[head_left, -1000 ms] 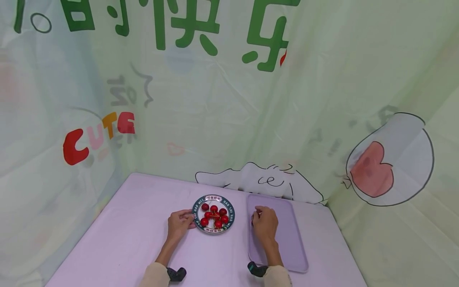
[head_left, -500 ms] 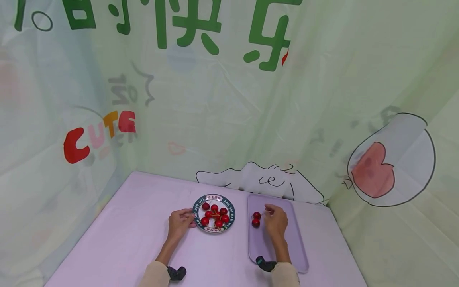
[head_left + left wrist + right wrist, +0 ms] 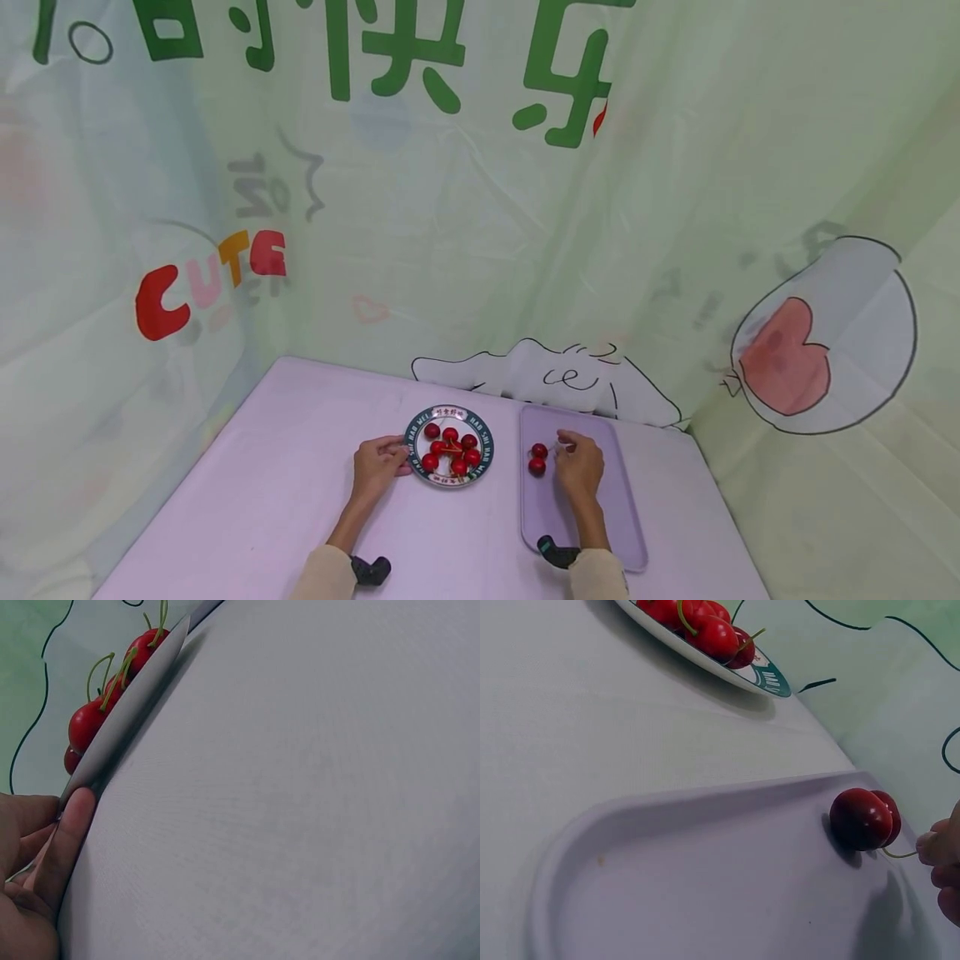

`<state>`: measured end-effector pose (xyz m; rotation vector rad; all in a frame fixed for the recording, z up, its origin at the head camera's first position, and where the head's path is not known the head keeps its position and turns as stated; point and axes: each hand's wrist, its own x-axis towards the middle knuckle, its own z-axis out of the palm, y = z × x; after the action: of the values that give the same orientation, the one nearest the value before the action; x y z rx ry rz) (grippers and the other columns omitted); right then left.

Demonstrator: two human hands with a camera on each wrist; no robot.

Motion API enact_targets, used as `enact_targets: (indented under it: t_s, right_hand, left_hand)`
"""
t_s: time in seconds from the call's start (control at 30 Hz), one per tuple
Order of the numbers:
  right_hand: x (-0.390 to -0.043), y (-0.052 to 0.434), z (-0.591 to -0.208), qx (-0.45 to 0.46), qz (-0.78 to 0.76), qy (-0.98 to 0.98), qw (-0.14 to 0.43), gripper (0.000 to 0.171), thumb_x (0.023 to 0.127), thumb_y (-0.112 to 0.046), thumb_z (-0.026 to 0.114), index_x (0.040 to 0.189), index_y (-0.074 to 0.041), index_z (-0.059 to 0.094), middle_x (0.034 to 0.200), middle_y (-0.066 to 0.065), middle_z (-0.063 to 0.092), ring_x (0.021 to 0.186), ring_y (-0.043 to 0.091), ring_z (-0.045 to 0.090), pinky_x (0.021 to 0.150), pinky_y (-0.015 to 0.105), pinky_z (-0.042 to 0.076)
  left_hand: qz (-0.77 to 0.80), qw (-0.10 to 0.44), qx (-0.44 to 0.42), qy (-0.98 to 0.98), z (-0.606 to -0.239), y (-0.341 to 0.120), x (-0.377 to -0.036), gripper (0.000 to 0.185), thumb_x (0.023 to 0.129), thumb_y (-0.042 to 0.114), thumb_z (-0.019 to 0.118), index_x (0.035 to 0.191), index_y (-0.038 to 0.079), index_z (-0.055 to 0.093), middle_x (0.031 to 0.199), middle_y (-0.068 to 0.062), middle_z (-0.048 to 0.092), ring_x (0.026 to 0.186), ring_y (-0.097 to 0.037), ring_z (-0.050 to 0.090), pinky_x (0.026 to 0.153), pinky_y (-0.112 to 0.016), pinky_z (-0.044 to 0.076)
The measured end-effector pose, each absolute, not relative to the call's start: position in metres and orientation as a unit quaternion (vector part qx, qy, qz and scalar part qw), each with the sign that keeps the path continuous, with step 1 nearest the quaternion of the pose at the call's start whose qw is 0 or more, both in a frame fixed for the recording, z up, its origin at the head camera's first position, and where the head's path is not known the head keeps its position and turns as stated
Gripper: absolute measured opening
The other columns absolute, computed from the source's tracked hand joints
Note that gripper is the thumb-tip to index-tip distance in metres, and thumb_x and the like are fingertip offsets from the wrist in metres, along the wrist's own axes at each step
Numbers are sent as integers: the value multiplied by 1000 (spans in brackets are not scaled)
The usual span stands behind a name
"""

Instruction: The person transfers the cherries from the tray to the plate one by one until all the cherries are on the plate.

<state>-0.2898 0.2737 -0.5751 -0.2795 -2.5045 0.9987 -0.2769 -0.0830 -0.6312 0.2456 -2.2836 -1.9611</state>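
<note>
Fingers (image 3: 928, 847) of the right hand (image 3: 578, 467) are pinching a cherry pair's (image 3: 537, 458) stem on the tray (image 3: 615, 517); left hand (image 3: 377, 468) is pinching the plate (image 3: 420, 426) rim, steadying it.

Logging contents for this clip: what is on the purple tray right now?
Two red cherries lie on the purple tray near its far left edge. The right hand rests on it beside them, fingertips at a stem. Anything under the hand is hidden.
</note>
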Motion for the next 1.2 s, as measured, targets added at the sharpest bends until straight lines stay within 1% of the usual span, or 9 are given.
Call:
enact_targets:
  t_s: [0.07, 0.33, 0.47, 0.6, 0.7, 0.83, 0.9, 1.0, 1.2]
  right_hand:
    - [-291, 274, -577, -108, 360, -902, 213, 29, 91, 5, 74, 119, 4, 81, 108, 22, 82, 95, 39, 74, 77, 46, 56]
    - [-295, 274, -584, -123, 363, -893, 234, 21, 89, 2, 75, 109, 5, 83, 93, 21, 82, 85, 36, 75, 74, 47, 56]
    - [-293, 271, -586, -151, 371, -887, 228, 16, 91, 2, 77, 106, 6, 83, 92, 22, 82, 81, 33, 76, 70, 37, 55]
    - [-291, 266, -581, -163, 389, -875, 238, 14, 91, 3, 77, 103, 8, 83, 91, 24, 81, 79, 34, 75, 65, 32, 53]
    - [-291, 265, -581, -168, 396, -870, 242, 12, 91, 4, 78, 100, 8, 83, 89, 25, 81, 79, 36, 75, 65, 35, 53]
    - [-295, 268, -589, -184, 397, -867, 236, 11, 90, 3, 78, 99, 6, 84, 89, 24, 81, 82, 38, 77, 72, 42, 57]
    - [-298, 270, -595, -187, 405, -863, 239, 10, 89, 3, 79, 98, 6, 84, 90, 25, 81, 82, 38, 77, 72, 42, 57]
    - [-302, 274, -601, -195, 418, -853, 246, 9, 88, 2, 80, 96, 4, 84, 89, 23, 82, 79, 32, 78, 71, 35, 55]
    - [-302, 277, -603, -212, 451, -830, 249, 10, 87, -1, 82, 95, 2, 86, 90, 20, 83, 69, 8, 72, 69, 21, 48]
  left_hand:
    - [-649, 58, 82, -754, -631, -83, -277, 31, 103, 3, 72, 133, -6, 73, 93, -17, 81, 69, -13, 77, 65, -20, 67]
    - [-649, 55, 87, -754, -634, -80, -279, 31, 103, 4, 73, 132, -3, 74, 89, -12, 79, 70, -14, 77, 64, -20, 67]
    - [-644, 55, 82, -759, -633, -79, -277, 30, 103, 4, 73, 132, -4, 74, 88, -11, 78, 70, -15, 77, 64, -20, 67]
    - [-645, 60, 75, -758, -631, -79, -275, 30, 103, 3, 73, 131, -5, 74, 89, -14, 80, 71, -17, 78, 65, -21, 67]
    - [-647, 61, 76, -756, -631, -79, -275, 29, 103, 4, 73, 131, -5, 75, 90, -14, 80, 71, -18, 78, 65, -20, 67]
    - [-645, 63, 74, -758, -632, -79, -275, 30, 104, 6, 73, 132, -4, 74, 89, -13, 79, 71, -18, 78, 65, -21, 67]
    - [-647, 61, 75, -756, -633, -80, -276, 30, 104, 6, 73, 132, -4, 74, 89, -12, 79, 71, -17, 77, 65, -21, 67]
    - [-647, 60, 79, -756, -634, -81, -276, 30, 103, 5, 73, 132, -3, 74, 89, -12, 79, 71, -16, 77, 65, -21, 67]
    - [-647, 62, 83, -756, -635, -83, -279, 30, 103, 4, 73, 132, -4, 74, 92, -15, 81, 70, -15, 78, 65, -20, 67]
